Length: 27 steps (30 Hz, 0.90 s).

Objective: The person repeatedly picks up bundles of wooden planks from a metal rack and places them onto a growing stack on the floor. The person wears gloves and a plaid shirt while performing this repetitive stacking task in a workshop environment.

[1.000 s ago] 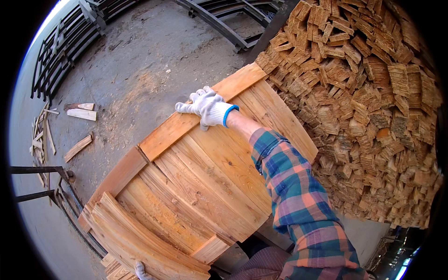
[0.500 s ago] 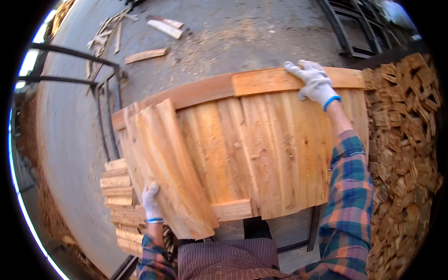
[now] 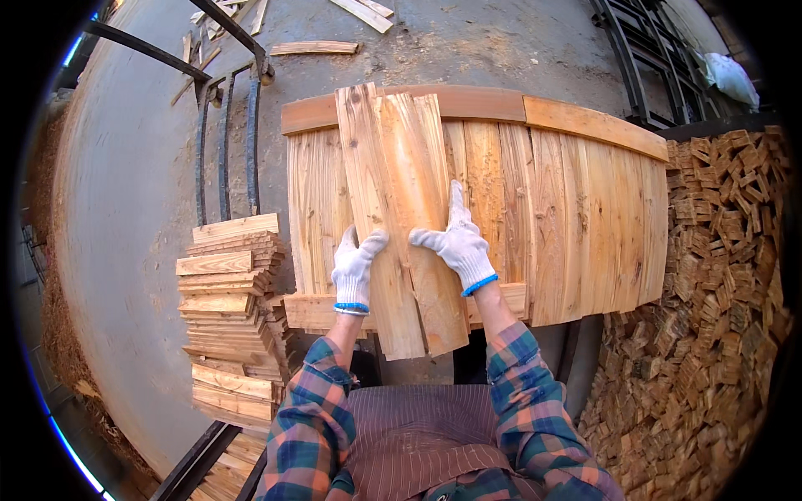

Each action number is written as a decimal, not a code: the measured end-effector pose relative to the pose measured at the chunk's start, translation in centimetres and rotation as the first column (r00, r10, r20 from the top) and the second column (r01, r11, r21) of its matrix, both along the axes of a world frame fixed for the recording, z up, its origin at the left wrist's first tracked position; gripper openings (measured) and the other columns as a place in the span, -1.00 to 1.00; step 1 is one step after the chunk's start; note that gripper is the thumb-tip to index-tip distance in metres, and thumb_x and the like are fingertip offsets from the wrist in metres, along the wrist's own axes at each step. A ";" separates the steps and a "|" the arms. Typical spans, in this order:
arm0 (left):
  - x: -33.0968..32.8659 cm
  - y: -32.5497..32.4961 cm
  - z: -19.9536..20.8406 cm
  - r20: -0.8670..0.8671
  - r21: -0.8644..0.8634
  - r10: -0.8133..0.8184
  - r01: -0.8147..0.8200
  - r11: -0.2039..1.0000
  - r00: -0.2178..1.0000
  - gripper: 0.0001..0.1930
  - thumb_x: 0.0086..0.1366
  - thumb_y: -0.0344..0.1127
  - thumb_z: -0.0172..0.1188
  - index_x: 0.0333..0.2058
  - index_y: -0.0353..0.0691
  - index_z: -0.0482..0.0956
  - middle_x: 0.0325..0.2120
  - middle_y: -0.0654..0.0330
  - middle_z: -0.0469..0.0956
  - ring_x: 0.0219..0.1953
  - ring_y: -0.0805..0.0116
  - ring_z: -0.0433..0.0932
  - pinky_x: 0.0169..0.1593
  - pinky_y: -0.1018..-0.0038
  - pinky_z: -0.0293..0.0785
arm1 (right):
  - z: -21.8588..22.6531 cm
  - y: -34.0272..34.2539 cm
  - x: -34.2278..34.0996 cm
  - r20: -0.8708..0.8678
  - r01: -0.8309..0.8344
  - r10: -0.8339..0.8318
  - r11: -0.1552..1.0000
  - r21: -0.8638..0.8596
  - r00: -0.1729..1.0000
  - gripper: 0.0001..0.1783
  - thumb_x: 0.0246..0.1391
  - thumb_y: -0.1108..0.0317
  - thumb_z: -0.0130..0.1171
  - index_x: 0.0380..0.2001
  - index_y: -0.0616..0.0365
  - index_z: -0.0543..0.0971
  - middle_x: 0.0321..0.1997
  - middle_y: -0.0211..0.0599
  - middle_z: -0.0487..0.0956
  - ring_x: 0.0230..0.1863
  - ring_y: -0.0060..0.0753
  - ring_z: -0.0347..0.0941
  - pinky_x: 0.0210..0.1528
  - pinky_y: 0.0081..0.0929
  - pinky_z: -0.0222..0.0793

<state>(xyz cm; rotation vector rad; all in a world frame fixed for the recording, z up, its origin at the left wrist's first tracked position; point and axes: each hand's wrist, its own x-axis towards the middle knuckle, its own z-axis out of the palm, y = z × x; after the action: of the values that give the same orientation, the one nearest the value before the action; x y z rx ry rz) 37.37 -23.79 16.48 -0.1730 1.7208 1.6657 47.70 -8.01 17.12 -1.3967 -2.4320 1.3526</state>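
Note:
My left hand (image 3: 355,265), in a white work glove with a blue cuff, grips the left edge of a few loose wooden boards (image 3: 393,192). On their right edge is my gloved right hand (image 3: 459,246), its thumb over the top and its index finger pointing away along the side. The loose boards lie slightly tilted, lengthwise away from me, across a row of wooden slats (image 3: 576,217). Crosswise strips lie along the row's far edge, a reddish plank (image 3: 468,103) and a yellower one (image 3: 593,125). Part of a near strip (image 3: 311,311) shows by my left wrist.
Left of the row stands a stack of short boards (image 3: 230,305), with a dark metal frame (image 3: 225,142) beyond it. A large heap of wood pieces (image 3: 693,301) fills the right side. Scrap strips (image 3: 313,48) lie on the concrete floor, and another metal rack (image 3: 647,67) stands far right.
My right hand has left the far-right strip and now holds the loose boards opposite my left hand. The loose boards have moved right from the row's left end, exposing slats there. The view has shifted.

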 end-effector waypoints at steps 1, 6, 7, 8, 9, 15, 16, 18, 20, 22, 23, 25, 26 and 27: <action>-0.3 -0.4 -0.3 0.005 0.029 -0.008 0.008 1.000 1.000 -0.49 0.17 -0.36 0.35 0.06 -0.45 0.43 -0.21 0.17 0.59 -0.23 0.48 0.54 -0.08 0.55 0.49 | 0.4 0.2 -0.3 -0.094 0.082 -0.108 0.965 -0.247 0.990 0.17 -0.13 0.13 0.50 0.43 0.21 0.02 0.17 0.12 0.49 0.14 -0.08 0.48 0.15 -0.30 0.43; -1.9 -0.8 0.0 0.023 0.118 -0.072 0.068 0.991 0.997 -0.40 0.13 -0.34 0.39 0.08 -0.50 0.38 -0.20 0.12 0.59 -0.24 0.48 0.55 -0.12 0.51 0.52 | 0.4 0.6 -1.3 -0.263 0.158 -0.471 0.681 -0.715 0.842 0.14 -0.18 0.44 0.50 0.40 0.38 0.03 0.11 0.07 0.51 0.00 -0.34 0.53 0.00 -0.53 0.49; -2.3 -1.1 0.3 0.024 0.114 -0.087 0.083 0.990 0.996 -0.38 0.12 -0.34 0.40 0.09 -0.51 0.37 -0.20 0.12 0.59 -0.25 0.47 0.55 -0.13 0.51 0.53 | 0.4 0.0 -1.5 -0.304 0.147 -0.514 0.663 -0.734 0.802 0.13 -0.18 0.44 0.50 0.39 0.39 0.03 0.11 0.07 0.50 0.02 -0.33 0.52 0.01 -0.52 0.49; -2.4 -1.4 0.6 0.053 0.160 -0.055 0.046 0.986 0.997 -0.35 0.09 -0.35 0.41 0.10 -0.53 0.35 -0.19 0.09 0.59 -0.25 0.45 0.57 -0.14 0.51 0.55 | 0.7 -0.5 -1.1 -0.364 0.120 -0.536 0.669 -0.734 0.762 0.10 -0.16 0.37 0.51 0.38 0.39 0.08 0.16 0.04 0.48 0.08 -0.25 0.49 0.12 -0.45 0.43; -2.9 -1.2 1.0 0.002 0.106 -0.078 0.077 0.991 0.997 -0.33 0.08 -0.35 0.43 0.11 -0.53 0.34 -0.18 0.09 0.59 -0.25 0.44 0.57 -0.14 0.50 0.56 | 0.3 -0.1 -1.3 -0.390 0.113 -0.494 0.719 -0.686 0.777 0.10 -0.16 0.33 0.51 0.38 0.39 0.10 0.18 0.04 0.47 0.11 -0.22 0.47 0.16 -0.41 0.39; -6.8 -3.2 -0.2 -0.050 0.033 -0.085 0.087 0.996 0.995 -0.16 0.00 -0.25 0.51 0.18 -0.54 0.29 -0.13 0.04 0.59 -0.21 0.38 0.59 -0.09 0.47 0.57 | -1.3 3.6 -0.3 -0.101 0.150 -0.187 0.944 -0.294 0.977 0.08 -0.05 -0.07 0.41 0.37 0.30 0.16 0.31 0.21 0.35 0.33 0.01 0.28 0.30 -0.20 0.25; -7.2 -3.9 -1.2 -0.113 -0.052 -0.089 0.084 0.995 0.990 -0.13 -0.03 -0.19 0.53 0.19 -0.49 0.32 -0.08 -0.06 0.59 -0.16 0.25 0.62 -0.03 0.43 0.56 | 1.4 2.6 -1.7 0.252 0.014 -0.010 1.000 -0.015 0.968 0.14 -0.05 -0.19 0.35 0.42 0.21 0.07 0.28 0.16 0.36 0.29 0.07 0.31 0.24 -0.11 0.31; -7.0 -5.0 -1.9 -0.396 -0.392 -0.239 0.072 0.917 0.887 -0.12 -0.04 -0.15 0.53 0.20 -0.47 0.32 -0.06 -0.13 0.58 -0.10 0.12 0.62 0.03 0.37 0.54 | 2.9 0.2 -3.0 0.245 -0.030 -0.033 0.969 0.246 0.969 0.18 -0.05 -0.20 0.35 0.44 0.16 -0.02 0.29 0.11 0.34 0.26 0.04 0.32 0.20 -0.04 0.33; -5.9 -4.7 -1.5 -0.644 -0.499 -0.294 -0.096 0.861 0.706 -0.01 -0.07 -0.03 0.50 0.28 -0.37 0.25 0.07 -0.25 0.48 0.03 -0.08 0.55 0.12 0.30 0.48 | 6.1 -1.4 -5.0 0.403 -0.119 0.023 0.969 0.216 0.915 0.27 -0.08 -0.17 0.37 0.47 0.10 -0.16 0.34 0.08 0.23 0.21 -0.01 0.34 0.12 0.00 0.37; -4.0 -3.9 0.7 -0.640 -0.537 -0.369 -0.049 0.842 0.674 0.04 -0.08 0.00 0.49 0.31 -0.34 0.18 0.17 -0.26 0.37 0.08 -0.12 0.50 0.12 0.28 0.48 | 5.4 -2.7 -5.8 0.552 -0.201 -0.019 0.921 0.335 0.833 0.28 -0.10 -0.15 0.40 0.47 0.10 -0.16 0.34 0.10 0.21 0.20 -0.02 0.33 0.12 -0.04 0.37; -3.0 -3.2 1.5 -0.638 -0.560 -0.403 -0.035 0.828 0.656 0.06 -0.09 0.02 0.48 0.33 -0.32 0.15 0.22 -0.26 0.31 0.11 -0.14 0.47 0.12 0.27 0.48 | 4.9 -2.9 -6.1 0.617 -0.252 -0.041 0.890 0.380 0.786 0.28 -0.11 -0.14 0.41 0.47 0.10 -0.15 0.33 0.11 0.20 0.20 -0.03 0.33 0.12 -0.05 0.37; -0.8 -1.3 3.0 -0.512 -0.809 -0.681 -0.028 0.587 0.524 0.11 -0.11 0.03 0.48 0.35 -0.25 0.05 0.10 -0.25 0.35 0.02 -0.15 0.50 0.00 0.20 0.55 | 5.5 -2.6 -6.3 0.607 -0.211 -0.019 0.928 0.306 0.795 0.32 -0.15 -0.09 0.44 0.47 0.08 -0.18 0.29 0.06 0.23 0.14 -0.04 0.39 0.04 -0.15 0.44; -0.8 -0.2 4.4 -0.378 -0.881 -0.724 0.017 0.473 0.577 0.12 -0.12 0.02 0.48 0.34 -0.25 0.04 0.03 -0.23 0.38 -0.03 -0.14 0.52 -0.03 0.18 0.56 | 6.5 -1.6 -6.1 0.614 -0.171 0.001 0.961 0.217 0.789 0.32 -0.15 -0.08 0.44 0.47 0.08 -0.19 0.28 0.05 0.24 0.12 -0.04 0.40 0.02 -0.16 0.46; -1.1 0.6 5.5 -0.250 -0.931 -0.743 0.057 0.361 0.620 0.12 -0.12 0.01 0.49 0.34 -0.24 0.04 -0.05 -0.21 0.42 -0.08 -0.12 0.54 -0.06 0.17 0.57 | 7.6 -0.4 -6.1 0.611 -0.130 0.019 0.982 0.138 0.792 0.32 -0.16 -0.07 0.45 0.47 0.09 -0.19 0.27 0.03 0.25 0.10 -0.03 0.42 0.00 -0.17 0.47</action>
<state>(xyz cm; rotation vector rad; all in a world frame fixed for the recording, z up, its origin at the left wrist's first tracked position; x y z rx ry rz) 36.26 -23.14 22.00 0.4812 2.7277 0.2213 41.61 -8.36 24.67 -1.9406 -2.9138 0.7279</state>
